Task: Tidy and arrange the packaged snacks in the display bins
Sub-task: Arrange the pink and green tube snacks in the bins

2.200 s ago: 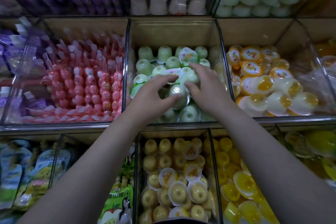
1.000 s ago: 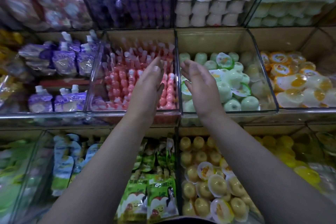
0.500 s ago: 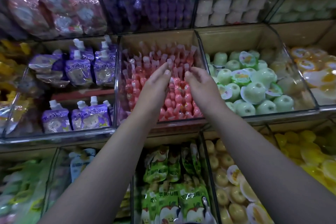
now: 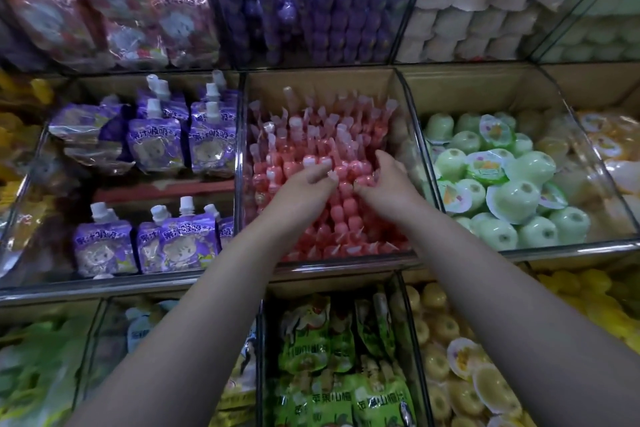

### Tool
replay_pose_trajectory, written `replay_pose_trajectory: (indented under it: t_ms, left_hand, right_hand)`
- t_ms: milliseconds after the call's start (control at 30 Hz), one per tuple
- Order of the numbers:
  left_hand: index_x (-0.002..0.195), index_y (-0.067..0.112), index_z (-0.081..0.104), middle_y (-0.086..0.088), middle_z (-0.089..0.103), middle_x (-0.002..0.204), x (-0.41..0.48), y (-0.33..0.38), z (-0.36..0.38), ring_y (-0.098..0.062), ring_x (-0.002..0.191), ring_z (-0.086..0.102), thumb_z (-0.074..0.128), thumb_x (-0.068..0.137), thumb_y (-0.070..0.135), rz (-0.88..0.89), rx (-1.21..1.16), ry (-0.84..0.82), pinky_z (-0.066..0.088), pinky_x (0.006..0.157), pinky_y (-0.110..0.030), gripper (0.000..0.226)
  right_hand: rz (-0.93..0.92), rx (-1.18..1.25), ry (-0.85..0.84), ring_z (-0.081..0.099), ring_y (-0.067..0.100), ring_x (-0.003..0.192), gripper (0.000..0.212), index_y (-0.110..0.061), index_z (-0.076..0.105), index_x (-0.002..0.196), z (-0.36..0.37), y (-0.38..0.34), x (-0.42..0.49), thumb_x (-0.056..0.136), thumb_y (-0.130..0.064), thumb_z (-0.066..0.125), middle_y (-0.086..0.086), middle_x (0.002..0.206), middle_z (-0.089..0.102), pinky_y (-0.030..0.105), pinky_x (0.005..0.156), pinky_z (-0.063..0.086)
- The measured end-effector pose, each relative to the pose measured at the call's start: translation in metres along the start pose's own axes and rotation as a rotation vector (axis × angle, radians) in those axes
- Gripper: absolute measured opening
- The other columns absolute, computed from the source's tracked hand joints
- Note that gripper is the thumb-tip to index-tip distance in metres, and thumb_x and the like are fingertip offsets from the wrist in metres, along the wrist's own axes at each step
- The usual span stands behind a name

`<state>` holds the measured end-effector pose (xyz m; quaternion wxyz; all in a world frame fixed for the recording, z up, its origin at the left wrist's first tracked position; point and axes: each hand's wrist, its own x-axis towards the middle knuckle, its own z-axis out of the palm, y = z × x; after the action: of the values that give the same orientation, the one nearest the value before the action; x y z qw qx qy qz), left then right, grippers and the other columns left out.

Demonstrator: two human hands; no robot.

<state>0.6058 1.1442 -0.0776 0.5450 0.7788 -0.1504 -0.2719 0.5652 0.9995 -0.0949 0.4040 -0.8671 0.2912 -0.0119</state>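
Two bare forearms rise from the bottom edge of the frame, crossing the nearest row of bins. Between them lie green pouches (image 4: 329, 357) printed with apples, and at the lower right sit yellow jelly cups (image 4: 446, 357), some turned lid-up.

Past these, in the middle of the frame, both hands are inside one clear-walled bin (image 4: 346, 262) filled with pink jelly sticks (image 4: 311, 135). The sticks stand packed in rows, their twisted wrapper ends pointing up and toward the back. The left hand (image 4: 304, 189) lies palm-down on the sticks with its fingers bent, the tips touching the wrappers. The right hand (image 4: 389, 184), just beside it, has its fingers curled down among the sticks at the right side of the bin. Whether either hand actually grasps a stick cannot be told, as the fingertips are buried in the wrappers.

Left of that bin, purple spouted pouches (image 4: 156, 146) stand in two rows. To its right, green jelly cups (image 4: 519, 198) lie heaped, some on their sides, with orange-lidded cups (image 4: 606, 142) beyond them at the right edge.

Farthest back, along the top of the frame, are reddish pouches (image 4: 121, 10) at upper left, purple sticks (image 4: 311, 0) at centre and pale stacked cups (image 4: 467, 10) at upper right.
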Motion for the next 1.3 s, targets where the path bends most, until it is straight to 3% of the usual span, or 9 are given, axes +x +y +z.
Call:
replay_pose_trajectory:
  t_ms: [167,367,500,633,767,867,1000,1167,1300]
  left_hand:
    - [0.150,0.022,0.034,0.002,0.033,0.156,0.005,0.001,0.002,-0.016,0.142,0.032,0.050,0.100,0.024,0.111,0.426,-0.049,0.024,0.100,-0.020,0.052]
    - [0.152,0.021,0.031,0.003,0.022,0.161,0.002,-0.008,0.004,-0.013,0.146,0.020,0.050,0.099,0.022,0.144,0.538,-0.068,0.014,0.108,-0.020,0.056]
    - [0.153,0.023,0.026,0.006,0.017,0.161,0.003,-0.009,0.004,-0.011,0.147,0.015,0.048,0.100,0.021,0.160,0.563,-0.093,0.009,0.104,-0.018,0.057]
    - [0.155,0.022,0.019,0.007,0.009,0.163,0.003,-0.007,0.005,-0.009,0.148,0.010,0.044,0.101,0.017,0.200,0.656,-0.151,0.007,0.106,-0.016,0.060]
    - [0.154,0.022,0.024,0.005,0.004,0.163,0.008,0.000,-0.003,-0.016,0.149,0.011,0.042,0.098,0.013,0.296,0.880,-0.135,0.015,0.118,-0.032,0.060]
    - [0.156,0.017,0.011,-0.001,-0.006,0.164,0.020,-0.003,-0.017,-0.017,0.150,-0.006,0.042,0.098,0.023,0.300,1.211,-0.130,0.002,0.120,-0.041,0.066]
    - [0.152,0.019,-0.017,-0.003,-0.027,0.158,0.023,-0.005,-0.017,-0.018,0.146,-0.025,0.035,0.099,0.051,0.137,1.414,-0.210,-0.012,0.118,-0.041,0.081]
    - [0.148,0.018,-0.027,-0.006,-0.044,0.148,0.016,-0.011,-0.018,-0.020,0.138,-0.039,0.027,0.097,0.060,0.009,1.410,-0.155,-0.016,0.115,-0.052,0.085]
    - [0.152,0.023,-0.019,-0.006,-0.036,0.154,0.004,-0.020,-0.016,-0.018,0.142,-0.034,0.024,0.099,0.054,0.134,1.310,-0.062,-0.017,0.115,-0.047,0.075]
  right_hand:
    - [-0.049,0.080,0.151,0.056,0.017,0.098,0.060,-0.013,0.045,0.135,-0.004,0.002,0.001,0.083,-0.015,0.074,-0.005,0.102,0.056,0.023,0.080,0.038]
    - [0.004,0.190,0.161,0.061,0.020,0.104,0.041,-0.013,0.056,0.124,0.002,0.005,0.002,0.086,-0.014,0.071,0.004,0.115,0.065,0.034,0.093,0.048]
    - [-0.116,0.180,0.265,0.052,0.017,0.120,0.052,-0.016,0.043,0.142,-0.003,0.000,0.000,0.093,-0.004,0.055,0.002,0.133,0.055,0.020,0.095,0.036]
    - [-0.084,0.034,0.185,0.049,0.030,0.126,0.047,-0.008,0.043,0.138,0.006,0.002,0.005,0.093,-0.006,0.053,0.014,0.135,0.053,0.031,0.102,0.039]
    - [-0.478,-0.277,0.220,0.013,0.027,0.149,0.061,-0.008,0.025,0.152,0.008,-0.009,-0.001,0.097,-0.013,0.050,0.013,0.160,0.020,0.039,0.122,0.012]
    - [-0.683,-0.630,-0.028,-0.004,0.022,0.151,0.078,-0.014,0.008,0.156,0.010,-0.011,-0.001,0.094,-0.030,0.054,0.007,0.164,0.000,0.047,0.122,0.010]
    - [-0.662,-0.978,-0.151,-0.008,0.025,0.150,0.110,-0.017,-0.017,0.152,0.007,-0.002,0.011,0.084,-0.056,0.060,0.004,0.162,-0.015,0.049,0.120,0.008]
    - [-0.390,-1.085,-0.110,-0.011,0.032,0.149,0.101,-0.022,-0.017,0.153,0.000,0.006,0.015,0.087,-0.072,0.042,0.009,0.162,-0.015,0.053,0.118,-0.002]
    - [-0.557,-1.022,-0.037,-0.017,0.032,0.148,0.102,-0.019,-0.014,0.153,0.004,0.004,0.008,0.087,-0.067,0.047,0.013,0.161,-0.015,0.053,0.118,-0.001]
